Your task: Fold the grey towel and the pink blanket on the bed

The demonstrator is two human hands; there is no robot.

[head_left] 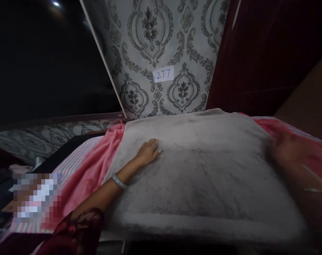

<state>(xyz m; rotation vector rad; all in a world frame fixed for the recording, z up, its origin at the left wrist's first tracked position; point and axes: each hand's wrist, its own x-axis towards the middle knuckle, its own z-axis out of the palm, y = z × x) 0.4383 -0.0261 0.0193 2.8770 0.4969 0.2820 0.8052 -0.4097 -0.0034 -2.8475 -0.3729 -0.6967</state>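
Note:
A grey fluffy cloth [203, 170] lies spread flat over a pink blanket [94, 166]. My left hand [148, 150] rests palm down on the cloth's left part, fingers flat and together, a pale bangle on the wrist. My right hand [285, 150] is at the cloth's right edge, blurred by motion, seemingly flat on the fabric; a thin bangle shows on that forearm. Neither hand grips anything.
A wall with grey damask wallpaper [161, 46] stands behind, bearing a white label [163, 74] reading 277. A dark red curtain [261, 53] hangs at the right. A pink-and-white striped sheet [70, 159] shows at the left, with clutter at the far left.

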